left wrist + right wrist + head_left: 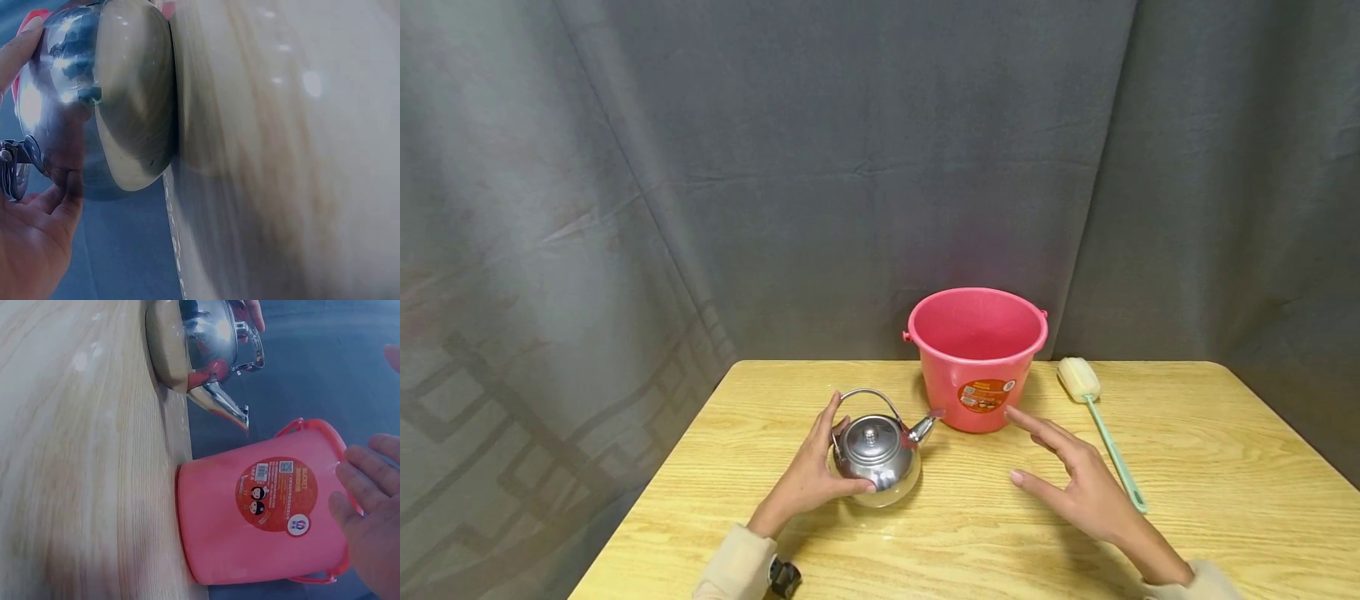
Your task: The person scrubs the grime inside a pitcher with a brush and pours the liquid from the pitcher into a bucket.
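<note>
One pink bucket (943, 385), "BUCKET" label (276, 494), left hand (812, 477) gripping kettle (876, 450)

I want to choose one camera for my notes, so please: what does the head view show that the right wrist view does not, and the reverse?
Only head: the sponge brush, right of the pink bucket, and the beige sleeves.
Only right wrist: two distinct cartoon faces on the bucket's label, too small to tell in the head view.
Both: bucket, label, kettle, right hand, some of the left hand, table and curtain.
</note>
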### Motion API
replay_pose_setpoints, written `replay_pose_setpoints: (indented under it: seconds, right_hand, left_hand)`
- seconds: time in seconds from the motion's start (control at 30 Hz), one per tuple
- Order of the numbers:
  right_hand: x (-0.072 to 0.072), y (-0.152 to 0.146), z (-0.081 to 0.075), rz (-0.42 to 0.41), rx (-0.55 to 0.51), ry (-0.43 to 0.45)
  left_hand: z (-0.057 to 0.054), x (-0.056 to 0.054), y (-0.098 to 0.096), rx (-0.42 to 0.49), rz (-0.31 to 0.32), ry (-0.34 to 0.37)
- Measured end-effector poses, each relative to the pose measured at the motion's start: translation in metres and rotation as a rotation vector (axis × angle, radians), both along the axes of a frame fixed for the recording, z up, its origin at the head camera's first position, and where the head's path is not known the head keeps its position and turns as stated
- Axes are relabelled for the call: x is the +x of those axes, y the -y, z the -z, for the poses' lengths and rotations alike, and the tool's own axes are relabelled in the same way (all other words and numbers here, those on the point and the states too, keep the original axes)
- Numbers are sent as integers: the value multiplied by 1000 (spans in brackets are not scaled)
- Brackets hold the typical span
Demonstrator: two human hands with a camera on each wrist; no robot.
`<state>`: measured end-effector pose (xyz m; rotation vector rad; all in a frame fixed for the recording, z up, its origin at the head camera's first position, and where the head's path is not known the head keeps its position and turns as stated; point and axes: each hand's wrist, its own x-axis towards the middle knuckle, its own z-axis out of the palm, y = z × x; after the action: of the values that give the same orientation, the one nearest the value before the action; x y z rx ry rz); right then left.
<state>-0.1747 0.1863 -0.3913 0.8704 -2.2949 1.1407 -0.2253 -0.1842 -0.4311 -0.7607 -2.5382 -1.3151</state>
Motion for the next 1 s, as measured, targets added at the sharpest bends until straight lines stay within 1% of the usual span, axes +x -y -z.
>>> replay_pose_setpoints:
  seconds: [0.2,0.37,0.53,0.67,0.83,1.0]
  right_hand:
    - [-2,5,0,-10,-22,15]
    - [-5,9,-1,-22,-40,25]
    - [-7,13,0,-56,-58,43]
    - [-9,18,2,-87,-65,53]
    - [-10,24,4,-114,-71,49]
    - [-10,31,3,-120,-75,79]
  left_hand:
    - [0,0,0,2,6,-5]
    - [0,-1,0,-30,-3,-45]
    - [-2,0,1,-65,-24,-75]
    - [-2,1,1,-86,-38,-86]
    - [-2,0,1,-91,-35,-88]
    - [-3,0,0,-96,-32,-84]
